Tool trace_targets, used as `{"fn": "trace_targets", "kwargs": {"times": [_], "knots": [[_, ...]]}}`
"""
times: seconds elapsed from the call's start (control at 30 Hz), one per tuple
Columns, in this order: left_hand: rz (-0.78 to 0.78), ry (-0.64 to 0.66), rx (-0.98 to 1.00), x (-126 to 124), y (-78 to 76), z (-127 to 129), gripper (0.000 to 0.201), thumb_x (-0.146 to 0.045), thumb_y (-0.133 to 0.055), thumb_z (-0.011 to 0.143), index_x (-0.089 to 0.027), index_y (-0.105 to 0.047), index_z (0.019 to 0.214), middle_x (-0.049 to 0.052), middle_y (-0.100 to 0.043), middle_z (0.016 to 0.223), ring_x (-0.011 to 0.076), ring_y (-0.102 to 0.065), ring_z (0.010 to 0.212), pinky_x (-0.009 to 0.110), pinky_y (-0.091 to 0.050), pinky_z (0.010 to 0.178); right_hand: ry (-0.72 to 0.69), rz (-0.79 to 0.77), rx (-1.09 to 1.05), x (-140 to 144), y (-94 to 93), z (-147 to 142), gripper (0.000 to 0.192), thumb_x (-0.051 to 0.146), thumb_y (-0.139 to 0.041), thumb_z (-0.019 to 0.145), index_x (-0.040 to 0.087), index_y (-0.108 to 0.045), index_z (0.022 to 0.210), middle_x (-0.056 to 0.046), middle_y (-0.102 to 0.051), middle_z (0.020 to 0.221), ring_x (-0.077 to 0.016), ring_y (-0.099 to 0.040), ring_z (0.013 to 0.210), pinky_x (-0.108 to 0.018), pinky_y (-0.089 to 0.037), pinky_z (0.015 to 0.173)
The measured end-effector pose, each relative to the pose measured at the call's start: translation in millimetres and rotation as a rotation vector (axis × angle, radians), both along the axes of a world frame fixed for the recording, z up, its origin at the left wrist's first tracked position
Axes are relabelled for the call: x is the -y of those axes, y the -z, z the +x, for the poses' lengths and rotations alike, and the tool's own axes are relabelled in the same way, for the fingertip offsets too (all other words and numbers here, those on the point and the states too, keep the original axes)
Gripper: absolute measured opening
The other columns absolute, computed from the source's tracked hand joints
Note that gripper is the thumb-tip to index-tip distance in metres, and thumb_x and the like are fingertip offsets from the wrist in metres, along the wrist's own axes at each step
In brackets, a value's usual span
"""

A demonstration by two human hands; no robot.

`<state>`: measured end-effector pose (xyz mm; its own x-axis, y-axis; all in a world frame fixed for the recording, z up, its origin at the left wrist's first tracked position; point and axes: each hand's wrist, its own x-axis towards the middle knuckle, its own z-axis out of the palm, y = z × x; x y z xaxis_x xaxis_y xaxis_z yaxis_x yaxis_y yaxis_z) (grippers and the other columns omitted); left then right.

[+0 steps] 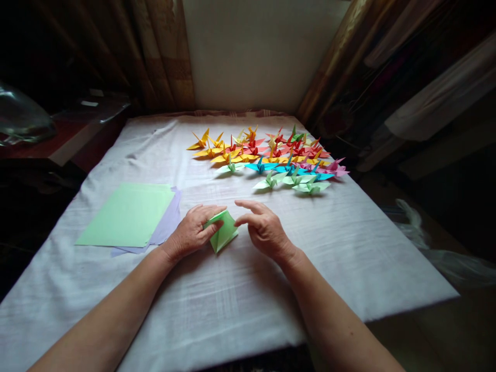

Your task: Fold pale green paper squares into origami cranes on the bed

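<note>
Roughly centred, table [349, 268] under a white cloth. Far right corner: flock of finished paper cranes [267, 155], yellow, orange, red, blue, pink, pale green, standing close in rows. Near left edge: stack of flat sheets [127, 214], green on top, lilac beneath, unfolded. Mid-table toward near edge: half-folded green paper [222, 232], a pointed diamond form, not yet a crane. Left hand [191, 232] pinches its left flap, fingers curled closed. Right hand [263, 230] loosely open, fingertips touching the right edge.

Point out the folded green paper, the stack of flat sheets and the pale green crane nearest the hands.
folded green paper [223, 233], head view, lower flap.
stack of flat sheets [127, 214], head view, top green sheet.
pale green crane [267, 182], head view, body.
</note>
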<state>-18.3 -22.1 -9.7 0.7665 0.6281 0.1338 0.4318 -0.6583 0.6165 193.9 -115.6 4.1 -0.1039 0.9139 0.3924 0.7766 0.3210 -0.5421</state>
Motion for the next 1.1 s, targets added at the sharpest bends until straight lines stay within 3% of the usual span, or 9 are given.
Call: {"fn": "trace_targets", "kwargs": {"times": [0.07, 0.17, 0.37, 0.47, 0.63, 0.73, 0.87, 1.1], "knots": [[0.056, 0.029, -0.071, 3, -0.4, -5, 0.053, -0.048, -0.041, 0.096, -0.024, -0.055, 0.141, 0.009, -0.06, 0.143, 0.0298, -0.051, 0.135, 0.056, -0.027, 0.118, 0.066, 0.032, -0.187, -1, 2.7, 8, 0.038, 0.0, -0.043, 0.076, 0.02, -0.071, 0.093, -0.008, -0.073, 0.112, -0.016, -0.069, 0.1, -0.031, -0.054, 0.091], [0.143, 0.072, -0.149, 8, -3.1, -11, 0.053, -0.041, -0.041, 0.097, -0.025, -0.048, 0.147, 0.009, -0.05, 0.152, 0.0289, -0.044, 0.142, 0.057, -0.026, 0.118, 0.082, -0.032, -0.282, 0, 3.7, 11, 0.039, 0.005, -0.047, 0.077, 0.019, -0.067, 0.108, -0.005, -0.074, 0.1, -0.0131, -0.069, 0.077, -0.024, -0.055, 0.069], [0.275, 0.123, -0.235, 11, -3.6, -21, 0.053, -0.039, -0.045, 0.097, -0.026, -0.045, 0.149, 0.011, -0.047, 0.154, 0.0308, -0.042, 0.143, 0.058, -0.025, 0.118, -0.145, -0.061, -0.081, 3, 3.2, 4, 0.034, 0.006, -0.053, 0.082, 0.02, -0.072, 0.107, -0.007, -0.072, 0.111, -0.0154, -0.068, 0.1, -0.029, -0.053, 0.092], [0.29, 0.162, -0.246, 12, -1.6, -25, 0.058, -0.051, -0.048, 0.096, -0.026, -0.046, 0.149, 0.013, -0.047, 0.154, 0.0329, -0.041, 0.143, 0.059, -0.022, 0.118, -0.165, -0.087, 0.055, 2, 6.8, 3, 0.031, 0.006, -0.056, 0.084, 0.021, -0.074, 0.103, -0.006, -0.073, 0.109, -0.0154, -0.068, 0.098, -0.028, -0.053, 0.089], [0.321, 0.213, -0.224, 17, -0.2, -31, 0.084, -0.074, -0.05, 0.087, -0.024, -0.039, 0.153, 0.015, -0.045, 0.154, 0.0355, -0.038, 0.144, 0.058, -0.016, 0.121, -0.165, -0.063, 0.177, 1, 9.1, 0, 0.026, 0.007, -0.061, 0.084, 0.022, -0.075, 0.1, -0.006, -0.074, 0.105, -0.0171, -0.066, 0.095, -0.029, -0.052, 0.087], [0.383, 0.237, -0.221, 24, -0.5, -36, 0.078, -0.07, -0.049, 0.09, -0.025, -0.039, 0.153, 0.012, -0.048, 0.153, 0.0337, -0.038, 0.144, 0.055, -0.011, 0.122, -0.164, -0.073, 0.211, 2, 7.4, -3, 0.025, 0.007, -0.061, 0.085, 0.022, -0.075, 0.099, -0.006, -0.074, 0.103, -0.0178, -0.064, 0.094, -0.029, -0.051, 0.086], [0.44, 0.252, -0.218, 34, 1.9, -42, 0.066, -0.066, -0.047, 0.094, -0.028, -0.049, 0.147, 0.007, -0.055, 0.148, 0.0313, -0.043, 0.142, 0.051, -0.006, 0.123, -0.171, -0.08, 0.206, 2, 5.3, -6, 0.023, 0.009, -0.06, 0.087, 0.021, -0.075, 0.099, -0.006, -0.073, 0.101, -0.0175, -0.063, 0.093, -0.029, -0.05, 0.085], [0.391, 0.221, -0.218, 35, 8.8, -44, 0.062, -0.065, -0.049, 0.094, -0.03, -0.05, 0.145, 0.006, -0.056, 0.147, 0.0305, -0.042, 0.142, 0.052, -0.012, 0.122, -0.154, -0.056, 0.172, 3, 10.4, -5, 0.023, 0.013, -0.057, 0.091, 0.021, -0.073, 0.104, -0.007, -0.072, 0.101, -0.0175, -0.063, 0.092, -0.03, -0.05, 0.086]]}}
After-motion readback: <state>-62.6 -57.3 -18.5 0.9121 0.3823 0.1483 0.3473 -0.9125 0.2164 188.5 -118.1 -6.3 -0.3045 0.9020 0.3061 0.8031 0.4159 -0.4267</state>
